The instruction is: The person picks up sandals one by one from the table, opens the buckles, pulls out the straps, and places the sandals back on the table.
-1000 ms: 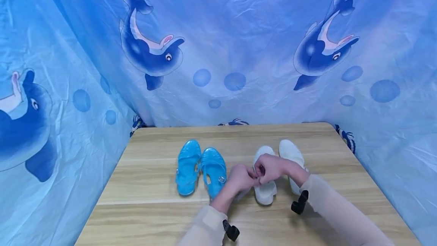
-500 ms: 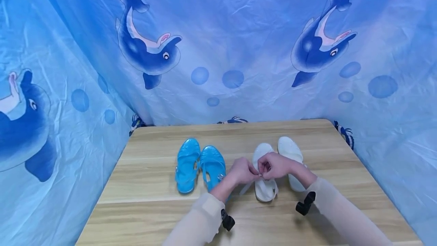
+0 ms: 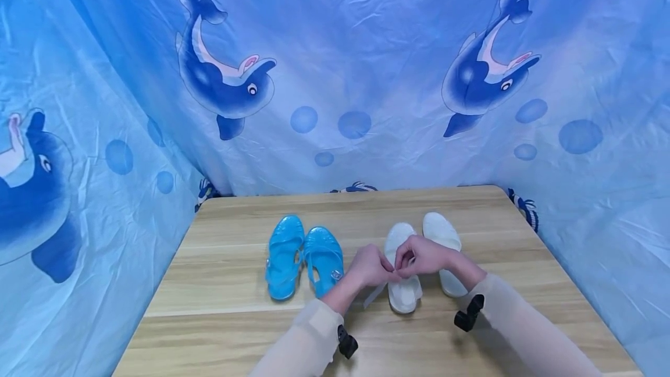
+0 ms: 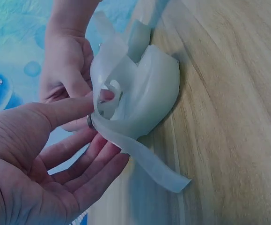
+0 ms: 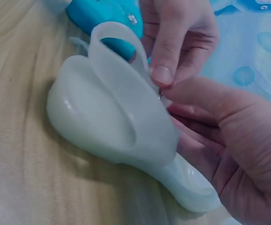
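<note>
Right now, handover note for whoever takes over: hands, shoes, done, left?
Left hand: pinching the strap at the buckle of the near white sandal.
Right hand: pinching the same buckle from the other side.
Sandal sits on the table; its loose strap end hangs free, so it is not fastened.
Second white sandal lies beside it, the blue pair to the left, untouched.
Left: the buckle.

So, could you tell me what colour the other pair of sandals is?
Glossy blue jelly sandals, clearest in the head view.
</note>
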Tool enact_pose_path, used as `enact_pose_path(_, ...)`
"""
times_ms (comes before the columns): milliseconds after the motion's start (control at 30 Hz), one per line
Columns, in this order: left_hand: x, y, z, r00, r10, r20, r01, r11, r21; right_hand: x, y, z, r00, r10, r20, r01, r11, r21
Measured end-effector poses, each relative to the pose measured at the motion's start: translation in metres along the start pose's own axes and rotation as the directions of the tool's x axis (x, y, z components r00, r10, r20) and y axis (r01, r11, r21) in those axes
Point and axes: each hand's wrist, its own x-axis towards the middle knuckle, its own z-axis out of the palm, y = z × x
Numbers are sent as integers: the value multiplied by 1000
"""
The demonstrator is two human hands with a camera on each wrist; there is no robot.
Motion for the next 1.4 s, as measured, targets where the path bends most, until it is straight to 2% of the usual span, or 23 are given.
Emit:
enact_pose_path(200,5,-1,-3,999,-8,33,8,1000,16,1,6,10,997,-23,-72,19,998,-59)
enact_pose_path(367,7,-3,-3,998,-28,52,29,1000,-5,-1,4,13,996,-11,-87,5,997,-75)
enact_pose_path(500,7,-4,-3,999,-46,25,47,998,-36,-3,-5,8,995,-12,-101,5,998,-67)
enact_pose_path(633,5,-6,-3,999,-33,-11,33,998,-45,-5,-10,5,992,-24,-126,16,998,-68)
enact_pose_path(867,1,-6,-1,1000,7,-5,-7,1000,-7,-8,-12,11,989,17,-146,-33,993,-109)
enact_pose_path(1000,1,-6,0,999,27,-22,-27,1000,14,-8,-11,15,986,5,-168,-28,991,-132)
enact_pose_path(1300,3,-8,5,998,26,-52,-26,1000,13,-13,-12,15,986,55,-155,-66,996,-63)
enact_pose_path(1400,3,-8,6,999,31,-42,-30,999,20,-14,-11,15,986,66,-152,-75,996,-57)
